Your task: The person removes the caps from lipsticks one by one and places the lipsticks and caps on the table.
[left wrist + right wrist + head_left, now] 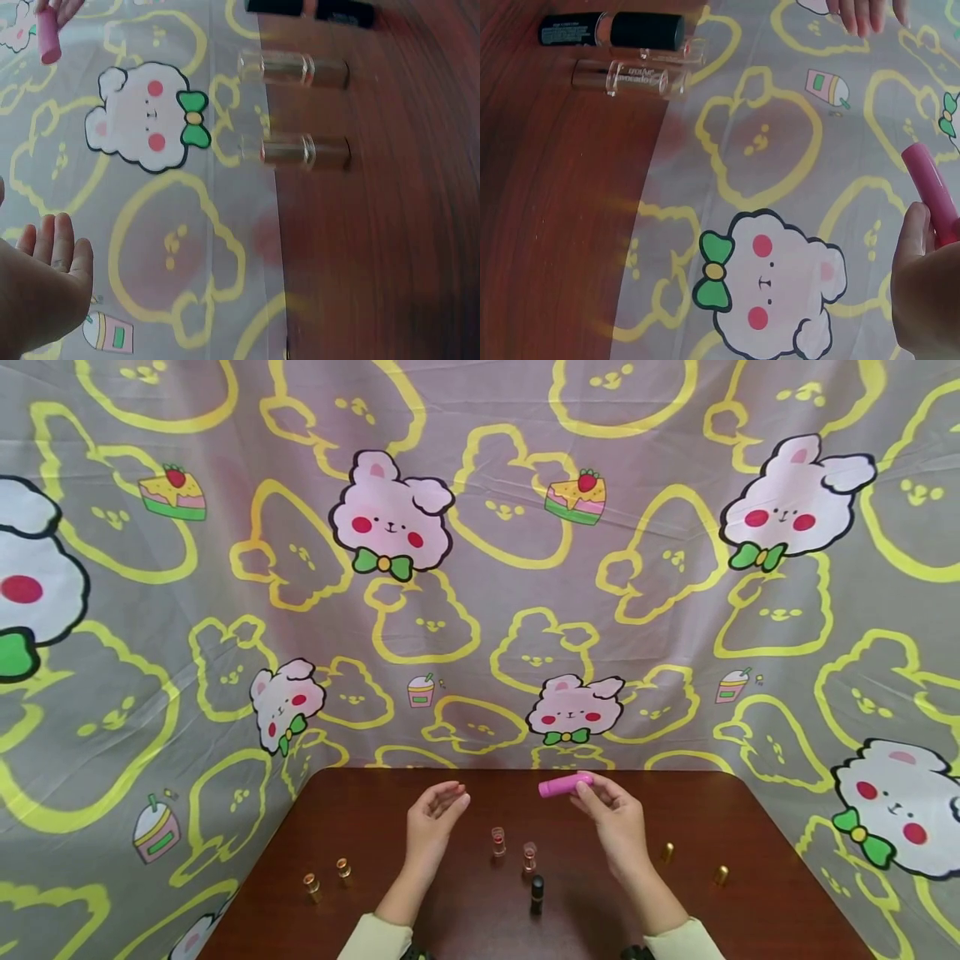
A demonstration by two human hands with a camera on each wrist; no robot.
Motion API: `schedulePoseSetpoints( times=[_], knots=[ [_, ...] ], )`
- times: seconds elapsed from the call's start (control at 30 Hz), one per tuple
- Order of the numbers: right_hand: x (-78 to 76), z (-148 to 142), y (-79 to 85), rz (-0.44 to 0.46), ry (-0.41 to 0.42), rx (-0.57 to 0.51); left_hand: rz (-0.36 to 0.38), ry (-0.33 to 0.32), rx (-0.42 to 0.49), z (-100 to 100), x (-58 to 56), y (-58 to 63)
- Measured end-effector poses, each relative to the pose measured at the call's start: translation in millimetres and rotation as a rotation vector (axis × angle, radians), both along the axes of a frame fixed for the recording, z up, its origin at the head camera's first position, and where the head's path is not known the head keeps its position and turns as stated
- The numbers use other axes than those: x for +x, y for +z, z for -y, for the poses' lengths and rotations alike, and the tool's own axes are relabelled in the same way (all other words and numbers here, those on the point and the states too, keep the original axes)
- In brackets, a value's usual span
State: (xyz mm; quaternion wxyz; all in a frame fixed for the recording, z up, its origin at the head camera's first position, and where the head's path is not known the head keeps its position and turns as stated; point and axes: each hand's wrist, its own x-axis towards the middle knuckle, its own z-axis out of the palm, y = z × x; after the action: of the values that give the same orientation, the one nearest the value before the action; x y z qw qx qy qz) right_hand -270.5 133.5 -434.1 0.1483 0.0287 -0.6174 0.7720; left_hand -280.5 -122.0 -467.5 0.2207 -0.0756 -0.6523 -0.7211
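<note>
A slim pink lipstick-like tube [558, 786] is pinched between the thumb and fingers of my right hand [622, 827], raised above the table's far part. In the right wrist view the pink tube [928, 184] points up and left from the thumb. My left hand [433, 827] is held up across from it with loosely bent fingers and nothing in them. Between the forearms stand two clear-capped lipsticks [498, 842] [529, 857] and, nearer, a black lipstick tube [537, 895]. The left wrist view also shows the black tube [345, 13] beside the clear-capped lipsticks [292, 69].
Two gold-coloured tubes [311, 885] [343, 868] stand on the left of the dark wooden table [360, 802]. Two small gold pieces [667, 852] [722, 874] are on the right. A patterned curtain [465, 635] hangs at the back and along both sides.
</note>
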Motion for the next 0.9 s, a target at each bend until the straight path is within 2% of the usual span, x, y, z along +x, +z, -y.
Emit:
schedulePoseSetpoints(
  times=[0.23, 0.5, 0.63, 0.9],
  knots=[
    [0.2, 4.2, -1.5, -0.007, 0.052, -0.140, -0.050, -0.057, 0.055, -18.2, -0.8, 4.9],
    [4.3, 9.4, 0.2, -0.012, 0.126, -0.258, -0.082, -0.169, 0.135, -35.1, 1.7, 10.7],
    [5.4, 11.1, 1.7, 0.009, 0.163, -0.308, -0.076, -0.216, 0.153, -41.1, 2.2, 10.5],
    [9.8, 14.9, 6.5, 0.013, 0.204, -0.372, -0.070, -0.253, 0.171, -52.9, 3.6, 13.2]
  ],
)
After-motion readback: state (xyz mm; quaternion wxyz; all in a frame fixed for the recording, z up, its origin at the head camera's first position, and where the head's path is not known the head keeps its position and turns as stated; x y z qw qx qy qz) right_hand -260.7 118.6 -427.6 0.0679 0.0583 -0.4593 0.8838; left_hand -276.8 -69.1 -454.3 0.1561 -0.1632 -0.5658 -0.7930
